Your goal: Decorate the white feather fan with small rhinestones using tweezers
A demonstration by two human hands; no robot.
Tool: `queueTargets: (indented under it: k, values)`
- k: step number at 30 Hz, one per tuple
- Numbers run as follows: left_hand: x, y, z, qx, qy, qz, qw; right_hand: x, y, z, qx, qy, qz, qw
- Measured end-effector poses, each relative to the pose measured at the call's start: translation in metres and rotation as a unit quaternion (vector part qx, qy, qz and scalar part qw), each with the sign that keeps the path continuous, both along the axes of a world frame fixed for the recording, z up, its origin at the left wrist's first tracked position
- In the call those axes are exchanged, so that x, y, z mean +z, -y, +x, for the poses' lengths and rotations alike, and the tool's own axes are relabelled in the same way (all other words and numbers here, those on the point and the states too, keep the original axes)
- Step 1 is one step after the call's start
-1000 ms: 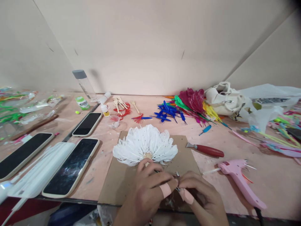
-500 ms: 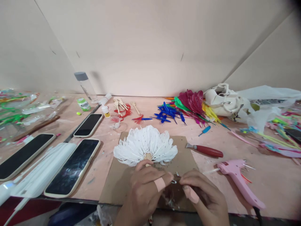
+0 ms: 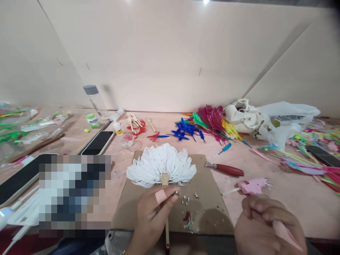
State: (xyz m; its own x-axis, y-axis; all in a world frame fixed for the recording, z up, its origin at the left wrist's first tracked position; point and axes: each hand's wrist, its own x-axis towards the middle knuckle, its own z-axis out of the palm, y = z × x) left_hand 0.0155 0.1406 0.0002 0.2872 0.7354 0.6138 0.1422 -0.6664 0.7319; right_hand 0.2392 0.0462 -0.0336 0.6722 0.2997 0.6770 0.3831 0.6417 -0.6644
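Observation:
A fan of white feathers (image 3: pixel 162 161) lies on a sheet of brown cardboard (image 3: pixel 209 184), its wooden stick handle (image 3: pixel 164 179) running toward me. My left hand (image 3: pixel 155 209) is over that handle, closed in a pinch. A tiny shiny piece (image 3: pixel 175 193) shows at its fingertips, too small to name. Whether this hand also grips the handle is hidden. My right hand (image 3: pixel 268 226) is at the pink glue gun (image 3: pixel 252 186), fingers curled where its grip was; that grip is covered. Small white scraps (image 3: pixel 186 200) dot the cardboard.
A red-handled blade (image 3: pixel 228 169) lies right of the fan. Behind are blue feathers (image 3: pixel 184 129), a dark red bunch (image 3: pixel 211 115), a white bag (image 3: pixel 243 115), a small glue bottle (image 3: pixel 118 128) and a clear bottle (image 3: pixel 97 102). A phone (image 3: pixel 98 142) lies left; part there is pixelated.
My hands have come apart. The right hand has moved right to the glue gun; the left still pinches a small piece near the fan handle. The view has tilted slightly.

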Motion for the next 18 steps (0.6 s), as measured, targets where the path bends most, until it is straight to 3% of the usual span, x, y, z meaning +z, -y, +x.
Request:
queueTargets:
  k: [4,9,13,15,18]
  values:
    - [0.001,-0.001,0.0,-0.003,0.028,-0.012,1.0,-0.016,-0.005,0.016,0.013,-0.058,0.026,0.998]
    - [0.002,-0.002,0.0,-0.007,0.035,-0.016,0.999,-0.029,0.006,0.0,-0.009,0.055,-0.121,0.991]
    - [0.003,-0.002,0.0,-0.004,0.035,-0.02,0.999,-0.037,0.016,-0.013,-0.075,0.313,-0.246,0.914]
    - [0.003,-0.002,0.001,-0.001,0.034,-0.032,0.999,-0.043,0.02,-0.009,-0.132,0.375,-0.243,0.885]
    - [0.004,-0.002,0.001,-0.005,0.033,-0.038,0.999,-0.044,0.032,0.008,-0.194,0.402,-0.186,0.875]
